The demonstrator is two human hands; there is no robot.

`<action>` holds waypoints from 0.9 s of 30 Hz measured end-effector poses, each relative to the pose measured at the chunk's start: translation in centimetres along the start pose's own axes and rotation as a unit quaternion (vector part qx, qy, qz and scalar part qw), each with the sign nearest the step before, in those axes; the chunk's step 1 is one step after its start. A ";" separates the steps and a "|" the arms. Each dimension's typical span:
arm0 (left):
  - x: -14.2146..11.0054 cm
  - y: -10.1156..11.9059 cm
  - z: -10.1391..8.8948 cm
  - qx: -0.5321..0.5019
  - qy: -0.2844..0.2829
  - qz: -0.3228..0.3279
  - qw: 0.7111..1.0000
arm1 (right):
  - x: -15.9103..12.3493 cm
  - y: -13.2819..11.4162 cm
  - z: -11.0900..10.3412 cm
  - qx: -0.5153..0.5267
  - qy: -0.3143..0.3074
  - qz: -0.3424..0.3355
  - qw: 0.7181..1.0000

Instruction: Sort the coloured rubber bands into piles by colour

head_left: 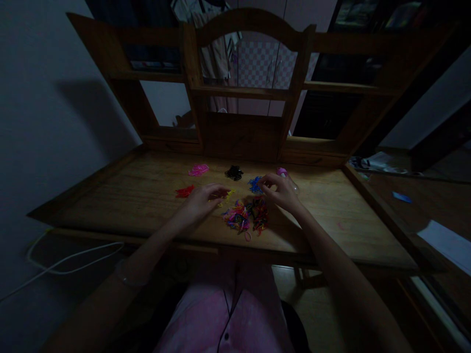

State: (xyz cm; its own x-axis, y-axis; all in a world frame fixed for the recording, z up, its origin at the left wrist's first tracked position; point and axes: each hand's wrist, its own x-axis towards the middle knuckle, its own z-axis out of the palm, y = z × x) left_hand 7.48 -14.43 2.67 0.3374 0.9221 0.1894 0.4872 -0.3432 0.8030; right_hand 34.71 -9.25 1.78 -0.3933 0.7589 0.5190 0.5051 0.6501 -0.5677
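Small loose rubber bands lie in colour piles on a wooden desk. My left hand point(204, 200) hovers at the yellow rubber bands point(229, 195), partly covering them, its thumb and fingers apart. At the blue rubber bands point(254, 185), my right hand point(281, 191) has thumb and fingertips pinched together; what they hold, if anything, is too small to make out. Between the hands and nearer me sit a mixed multicoloured pile point(237, 216) and a darker mixed pile point(260, 214). One pink band point(248, 236) lies by itself in front.
Farther off are pink bands point(198, 169), black bands point(234, 172) and, at left, red bands point(184, 191). A clear bottle with a purple-pink cap point(281, 172) lies behind my right hand. The desk's wooden shelf point(241, 93) rises at the back. A white cable point(73, 260) hangs at left.
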 end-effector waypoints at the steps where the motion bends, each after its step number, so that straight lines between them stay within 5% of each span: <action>1: 0.2 -0.3 -0.1 0.018 0.010 0.008 1.000 | 0.0 0.0 0.0 -0.001 0.002 0.000 1.000; 6: 0.2 -0.3 -0.1 0.139 0.012 0.054 0.989 | 0.0 0.2 0.0 0.005 0.006 0.002 1.000; 11: -1.1 -0.2 0.4 0.192 -0.057 0.037 0.979 | 0.0 -0.2 -0.2 -0.007 0.010 0.008 1.000; 27: -1.4 0.1 1.3 0.188 -0.048 -0.004 0.981 | 0.0 -0.8 -0.4 0.006 0.012 0.044 0.999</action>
State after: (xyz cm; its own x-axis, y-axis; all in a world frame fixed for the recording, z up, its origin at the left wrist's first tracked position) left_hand 8.12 -15.93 1.71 0.3983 0.9099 0.1158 0.7469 -0.3950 0.5350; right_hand 34.64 -9.79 2.46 -0.3282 0.8124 0.4820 0.5285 0.5808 -0.6191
